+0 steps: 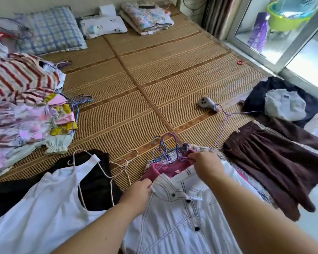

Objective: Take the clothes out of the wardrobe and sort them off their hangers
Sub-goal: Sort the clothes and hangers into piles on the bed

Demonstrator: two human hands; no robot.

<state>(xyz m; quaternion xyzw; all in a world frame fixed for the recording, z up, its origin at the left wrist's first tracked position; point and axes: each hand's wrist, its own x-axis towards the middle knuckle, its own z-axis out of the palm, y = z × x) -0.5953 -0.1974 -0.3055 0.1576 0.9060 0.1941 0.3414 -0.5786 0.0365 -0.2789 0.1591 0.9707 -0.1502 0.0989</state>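
White button shirt (pixel 182 217) is lying at the near edge of the woven mat (pixel 136 88), over a pink garment (pixel 165 168). Left hand (pixel 138 193) is gripping its collar. Right hand (pixel 207 165) is pinching a wire from the bunch of hangers (pixel 165 147). White tank top (pixel 44 208) is lying left, brown skirt (pixel 275 162) right. Clothes pile (pixel 17 107) and pillows (pixel 50 30) are sitting far left. Glass door (pixel 283 43) is running along the right.
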